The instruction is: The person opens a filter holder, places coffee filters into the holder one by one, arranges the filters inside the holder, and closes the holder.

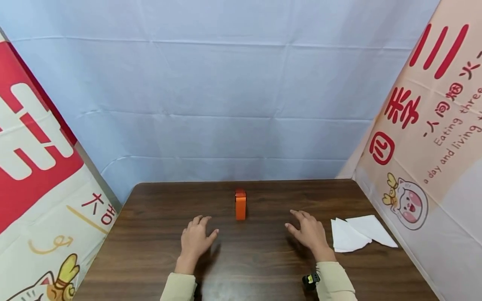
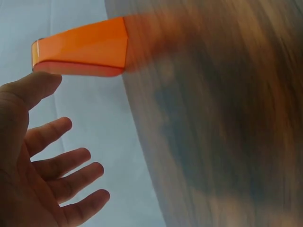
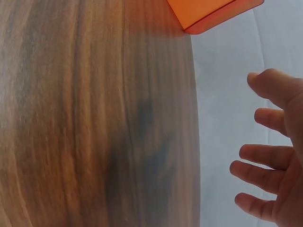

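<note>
A small orange box (image 1: pixel 240 208) stands upright on the brown wooden table, near the middle in the head view. To its left hovers my left hand (image 1: pixel 196 237), fingers spread and holding nothing. On the other side is my right hand (image 1: pixel 309 232), likewise spread and apart from the box. In the left wrist view the thumb overlaps the lower edge of the orange box (image 2: pixel 85 49). The right wrist view has only a corner of the orange box (image 3: pixel 208 12) at the top, well above the fingers.
White paper sheets (image 1: pixel 354 234), looking like napkins, lie on the table (image 1: pixel 241 263) right of my right hand. A pale blue cloth (image 1: pixel 226 92) hangs behind the table. Printed banners stand at the left (image 1: pixel 45 167) and right (image 1: pixel 425 138) sides.
</note>
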{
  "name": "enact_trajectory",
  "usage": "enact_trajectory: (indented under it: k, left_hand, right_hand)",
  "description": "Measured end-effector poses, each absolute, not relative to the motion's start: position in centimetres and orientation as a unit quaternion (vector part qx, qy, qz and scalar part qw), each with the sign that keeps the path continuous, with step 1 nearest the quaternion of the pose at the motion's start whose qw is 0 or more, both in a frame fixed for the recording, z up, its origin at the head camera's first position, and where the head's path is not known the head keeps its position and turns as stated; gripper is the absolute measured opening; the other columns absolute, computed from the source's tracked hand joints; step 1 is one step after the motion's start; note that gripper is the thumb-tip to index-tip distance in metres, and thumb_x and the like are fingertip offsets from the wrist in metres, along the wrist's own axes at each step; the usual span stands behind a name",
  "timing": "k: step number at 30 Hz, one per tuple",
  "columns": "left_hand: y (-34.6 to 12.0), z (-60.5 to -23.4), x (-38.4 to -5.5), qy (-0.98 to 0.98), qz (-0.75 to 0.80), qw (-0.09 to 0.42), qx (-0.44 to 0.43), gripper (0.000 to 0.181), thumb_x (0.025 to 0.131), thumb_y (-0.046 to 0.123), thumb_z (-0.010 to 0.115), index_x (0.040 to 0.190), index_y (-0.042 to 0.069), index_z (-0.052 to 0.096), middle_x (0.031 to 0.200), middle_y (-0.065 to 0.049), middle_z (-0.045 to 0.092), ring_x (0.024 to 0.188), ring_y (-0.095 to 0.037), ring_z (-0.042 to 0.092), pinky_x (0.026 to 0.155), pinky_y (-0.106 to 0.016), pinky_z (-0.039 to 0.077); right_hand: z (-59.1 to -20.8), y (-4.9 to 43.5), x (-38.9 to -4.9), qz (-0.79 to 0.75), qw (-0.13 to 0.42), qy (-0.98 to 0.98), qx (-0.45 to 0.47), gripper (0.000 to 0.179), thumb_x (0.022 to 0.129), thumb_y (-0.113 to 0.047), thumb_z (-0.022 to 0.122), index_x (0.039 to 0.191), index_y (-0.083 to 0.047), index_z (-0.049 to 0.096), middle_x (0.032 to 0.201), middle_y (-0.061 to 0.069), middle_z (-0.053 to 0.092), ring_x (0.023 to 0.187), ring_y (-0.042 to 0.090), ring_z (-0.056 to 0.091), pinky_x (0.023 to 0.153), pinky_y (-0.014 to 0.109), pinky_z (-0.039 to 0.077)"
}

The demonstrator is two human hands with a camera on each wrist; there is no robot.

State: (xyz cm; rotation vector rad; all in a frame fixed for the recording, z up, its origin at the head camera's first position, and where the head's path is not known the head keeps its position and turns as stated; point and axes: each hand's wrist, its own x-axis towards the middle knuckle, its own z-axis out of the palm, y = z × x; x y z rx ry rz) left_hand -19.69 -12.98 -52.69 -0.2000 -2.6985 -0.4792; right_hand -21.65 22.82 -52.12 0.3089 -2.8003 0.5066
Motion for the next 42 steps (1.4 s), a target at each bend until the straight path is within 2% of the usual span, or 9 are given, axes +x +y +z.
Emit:
enact_trajectory:
  k: [7, 21, 27, 33, 42]
  left_hand:
    - [-11.6, -52.6, -20.7, -0.958, -0.215, 0.178, -0.059, 0.049, 0.078, 0.041, 0.072, 0.117, 0.012, 0.063, 0.115, -0.016, 0.057, 0.093, -0.034, 0.058, 0.064, -0.047, 0.049]
    - [-8.6, -52.2, -22.6, -0.948, -0.275, 0.157, -0.036, 0.048, 0.078, 0.038, 0.074, 0.116, 0.012, 0.063, 0.112, -0.015, 0.059, 0.092, -0.032, 0.059, 0.064, -0.045, 0.05]
    - [-7.4, -52.5, -23.0, -0.937, -0.302, 0.175, -0.017, 0.045, 0.077, 0.037, 0.074, 0.114, 0.011, 0.064, 0.108, -0.012, 0.06, 0.086, -0.03, 0.06, 0.059, -0.042, 0.049]
    - [-6.0, -53.3, -23.5, -0.927, -0.325, 0.184, -0.018, 0.047, 0.079, 0.036, 0.073, 0.117, 0.012, 0.062, 0.106, -0.009, 0.061, 0.076, -0.026, 0.06, 0.056, -0.038, 0.048]
    - [-4.8, -53.9, -24.4, -0.911, -0.372, 0.177, 0.004, 0.049, 0.078, 0.034, 0.073, 0.118, 0.01, 0.059, 0.108, -0.012, 0.061, 0.087, -0.029, 0.061, 0.068, -0.044, 0.05]
  right_hand:
    - [-52.6, 22.5, -22.3, 0.192, 0.132, -0.966, 0.108, 0.055, 0.085, -0.039, 0.065, 0.129, -0.007, 0.055, 0.122, 0.025, 0.053, 0.102, 0.043, 0.054, 0.073, 0.057, 0.045]
    - [-52.7, 21.6, -23.4, 0.22, 0.127, -0.961, 0.11, 0.055, 0.086, -0.038, 0.065, 0.129, -0.007, 0.055, 0.123, 0.021, 0.054, 0.105, 0.041, 0.053, 0.077, 0.057, 0.043]
    - [-52.8, 21.3, -23.7, 0.231, 0.116, -0.96, 0.105, 0.055, 0.087, -0.039, 0.064, 0.131, -0.008, 0.054, 0.125, 0.021, 0.053, 0.106, 0.041, 0.052, 0.079, 0.057, 0.043]
    - [-53.0, 20.9, -23.9, 0.234, 0.116, -0.959, 0.109, 0.054, 0.087, -0.038, 0.065, 0.13, -0.008, 0.054, 0.124, 0.021, 0.053, 0.103, 0.04, 0.054, 0.075, 0.054, 0.045]
    - [-53.5, 19.6, -25.1, 0.265, 0.093, -0.954, 0.106, 0.054, 0.088, -0.038, 0.064, 0.133, -0.009, 0.052, 0.128, 0.019, 0.051, 0.107, 0.038, 0.053, 0.082, 0.054, 0.044]
